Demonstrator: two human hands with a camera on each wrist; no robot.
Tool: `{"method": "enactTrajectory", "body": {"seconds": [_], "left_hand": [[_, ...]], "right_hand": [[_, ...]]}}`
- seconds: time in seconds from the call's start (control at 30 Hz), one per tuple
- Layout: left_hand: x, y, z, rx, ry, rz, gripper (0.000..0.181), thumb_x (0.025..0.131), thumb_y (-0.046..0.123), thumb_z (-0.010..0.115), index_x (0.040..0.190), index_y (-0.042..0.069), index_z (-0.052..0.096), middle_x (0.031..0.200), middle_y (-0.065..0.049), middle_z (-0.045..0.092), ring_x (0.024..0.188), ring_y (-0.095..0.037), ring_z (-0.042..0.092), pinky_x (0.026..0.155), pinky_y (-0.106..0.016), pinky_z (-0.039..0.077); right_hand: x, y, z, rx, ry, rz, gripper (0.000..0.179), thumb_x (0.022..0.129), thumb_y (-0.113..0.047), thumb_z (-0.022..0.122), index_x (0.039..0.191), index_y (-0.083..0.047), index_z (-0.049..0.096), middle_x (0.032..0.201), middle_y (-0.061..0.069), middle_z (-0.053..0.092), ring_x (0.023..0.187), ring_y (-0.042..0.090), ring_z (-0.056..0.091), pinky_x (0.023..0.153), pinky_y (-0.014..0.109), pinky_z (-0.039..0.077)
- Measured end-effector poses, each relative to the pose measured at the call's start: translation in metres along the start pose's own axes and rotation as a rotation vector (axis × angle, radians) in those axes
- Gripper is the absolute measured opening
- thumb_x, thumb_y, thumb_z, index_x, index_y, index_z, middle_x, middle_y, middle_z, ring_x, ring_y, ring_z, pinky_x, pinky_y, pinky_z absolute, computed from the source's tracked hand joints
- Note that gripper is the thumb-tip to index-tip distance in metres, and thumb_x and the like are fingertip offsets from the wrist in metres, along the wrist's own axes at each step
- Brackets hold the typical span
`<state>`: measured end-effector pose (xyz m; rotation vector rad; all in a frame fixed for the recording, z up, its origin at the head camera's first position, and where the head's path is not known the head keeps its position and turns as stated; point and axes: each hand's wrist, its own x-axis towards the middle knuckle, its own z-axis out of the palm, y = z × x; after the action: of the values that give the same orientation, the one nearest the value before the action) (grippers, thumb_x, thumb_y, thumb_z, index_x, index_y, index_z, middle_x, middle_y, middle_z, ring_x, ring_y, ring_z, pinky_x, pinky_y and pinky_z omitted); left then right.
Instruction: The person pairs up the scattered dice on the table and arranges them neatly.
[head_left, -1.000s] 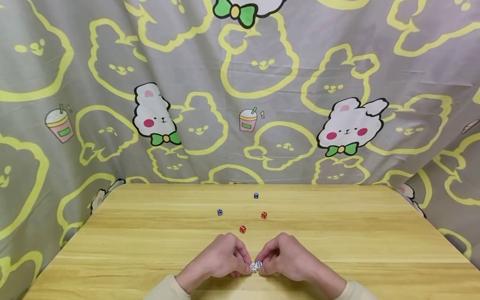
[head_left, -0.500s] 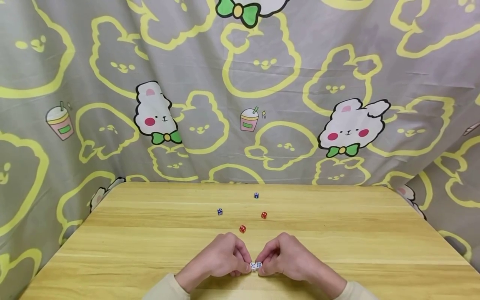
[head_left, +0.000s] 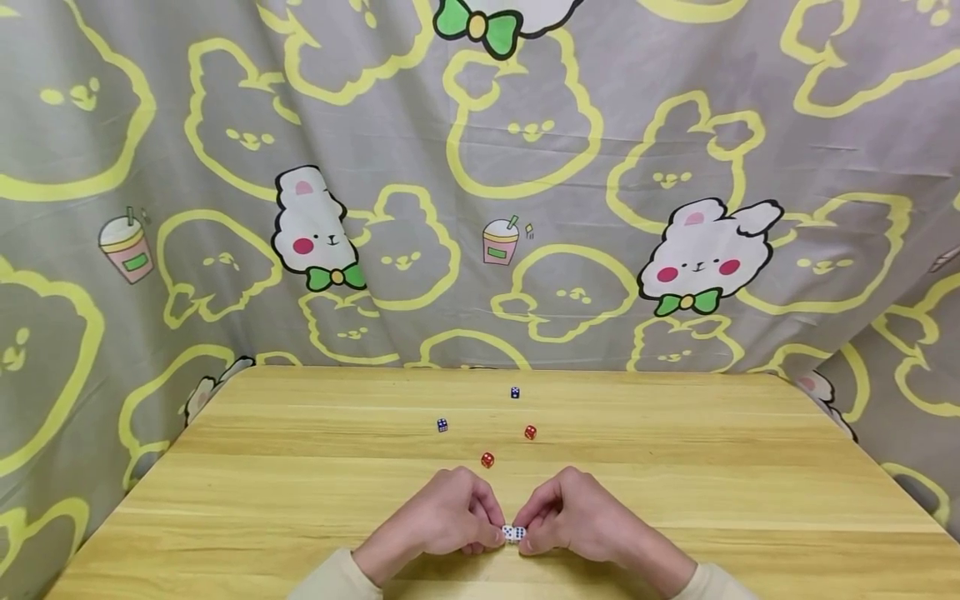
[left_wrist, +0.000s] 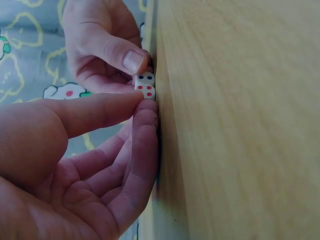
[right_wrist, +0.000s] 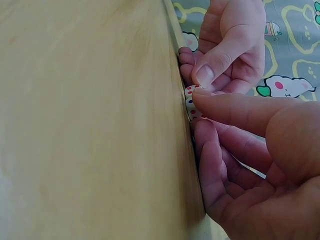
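Two white dice stand side by side and touching on the near part of the wooden table (head_left: 645, 467). My left hand (head_left: 453, 512) pinches the left white die (head_left: 508, 532) between thumb and fingers. On the other side, my right hand (head_left: 577, 514) pinches the right white die (head_left: 521, 534) the same way. In the left wrist view, the left die (left_wrist: 145, 91) shows red pips on one face, and the right die (left_wrist: 145, 77) shows dark ones. Fingertips partly cover both dice in the right wrist view, where the right die (right_wrist: 191, 107) sits by the thumb.
Beyond the hands lie two red dice, the nearer red die (head_left: 487, 460) and the farther red die (head_left: 530, 432). Farther back are a left blue die (head_left: 442, 425) and another blue die (head_left: 515, 392). A patterned grey curtain (head_left: 420, 167) hangs behind the table.
The right white die sat slightly higher and turned against the left one; now the two are level and lined up. Both hands have hardly moved, and the other dice lie as before.
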<state>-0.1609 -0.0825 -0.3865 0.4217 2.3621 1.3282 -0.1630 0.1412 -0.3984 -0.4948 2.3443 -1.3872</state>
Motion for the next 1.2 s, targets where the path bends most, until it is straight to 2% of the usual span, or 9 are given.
{"method": "enactTrajectory", "body": {"seconds": [0.53,1.2], "left_hand": [[-0.0002,0.0020,0.0006,0.006,0.000,-0.010,0.016,0.082,-0.001,0.086,0.078,0.009,0.074,0.064,-0.001,0.069,0.056,-0.013,0.061,0.053,-0.026,0.052],[-0.0012,0.0030,0.0001,-0.001,0.007,-0.018,0.016,0.082,0.000,0.087,0.079,0.009,0.074,0.066,-0.002,0.070,0.056,-0.014,0.063,0.054,-0.030,0.056]], "right_hand": [[0.0002,0.0007,-0.0006,0.004,0.002,-0.012,0.014,0.077,-0.004,0.091,0.086,-0.012,0.084,0.074,0.002,0.074,0.069,0.010,0.061,0.058,0.019,0.047],[-0.0003,0.0006,-0.0004,0.017,0.002,0.012,0.014,0.077,-0.004,0.092,0.087,-0.011,0.083,0.073,0.001,0.072,0.071,0.012,0.061,0.058,0.019,0.047]]}}
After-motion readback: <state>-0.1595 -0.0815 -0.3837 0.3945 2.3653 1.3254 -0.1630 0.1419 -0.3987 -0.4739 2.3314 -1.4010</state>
